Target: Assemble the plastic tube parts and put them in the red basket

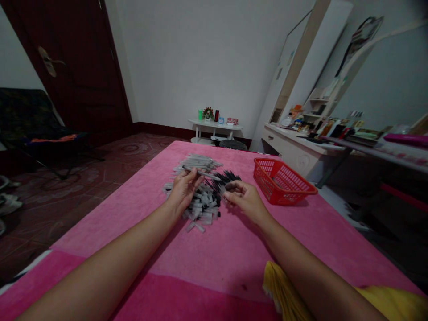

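My left hand (182, 191) is closed around a slim, clear-barrelled pen (209, 175), which points to the right above the piles. Slightly lower and to the right, my right hand (246, 197) pinches a small translucent piece that looks like a pen cap (223, 190); its outline is blurred. Beneath and between both hands lies a heap of clear pen caps (202, 207) with dark bits among them. Thin black pen parts (230, 176) are bunched behind my right hand. Farther back, a stack of pale pen barrels (199, 161) rests on the pink cloth (214, 256).
A red plastic basket (282, 183) stands on the cloth at the right. Yellow fabric (284, 290) lies by my right forearm. Beyond the covered table are a low white table (216, 122), a dresser (294, 141) crowded with bottles, and a folding chair (36, 120) at the left.
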{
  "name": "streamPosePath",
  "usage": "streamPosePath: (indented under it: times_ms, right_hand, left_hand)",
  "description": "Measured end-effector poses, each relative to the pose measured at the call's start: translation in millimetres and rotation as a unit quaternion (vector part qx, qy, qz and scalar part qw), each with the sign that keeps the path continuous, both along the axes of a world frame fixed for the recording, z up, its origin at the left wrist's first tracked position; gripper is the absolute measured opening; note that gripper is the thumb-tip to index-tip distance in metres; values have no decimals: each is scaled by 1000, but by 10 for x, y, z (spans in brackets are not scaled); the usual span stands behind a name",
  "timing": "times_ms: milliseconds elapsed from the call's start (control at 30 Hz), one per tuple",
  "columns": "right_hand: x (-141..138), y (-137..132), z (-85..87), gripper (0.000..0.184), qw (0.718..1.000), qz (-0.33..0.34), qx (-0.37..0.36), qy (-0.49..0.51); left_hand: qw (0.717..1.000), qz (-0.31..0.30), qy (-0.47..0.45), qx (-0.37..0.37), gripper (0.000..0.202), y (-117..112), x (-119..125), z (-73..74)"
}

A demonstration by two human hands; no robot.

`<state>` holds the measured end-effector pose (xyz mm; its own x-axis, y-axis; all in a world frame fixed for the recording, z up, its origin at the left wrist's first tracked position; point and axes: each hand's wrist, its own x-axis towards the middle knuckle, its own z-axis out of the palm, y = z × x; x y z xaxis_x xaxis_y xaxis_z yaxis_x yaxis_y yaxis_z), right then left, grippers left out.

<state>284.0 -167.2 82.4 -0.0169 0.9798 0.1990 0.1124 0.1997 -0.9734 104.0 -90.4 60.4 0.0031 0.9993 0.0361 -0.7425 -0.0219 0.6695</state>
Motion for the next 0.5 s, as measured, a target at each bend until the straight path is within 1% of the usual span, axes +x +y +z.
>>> streamPosePath:
  times_ms: [100, 233, 500]
  right_hand:
    - [29, 26, -7, 22, 994, -43, 58, -86]
    - [39, 29, -31, 17, 968, -91, 135, -191]
    - [49, 5, -45, 16, 930, -111, 196, -291]
  left_hand:
    - [1000, -5, -5, -3, 12, -10, -2, 5]
    - [1000, -15, 20, 3, 18, -30, 9, 20]
    - [998, -20, 52, 11, 28, -94, 48, 41]
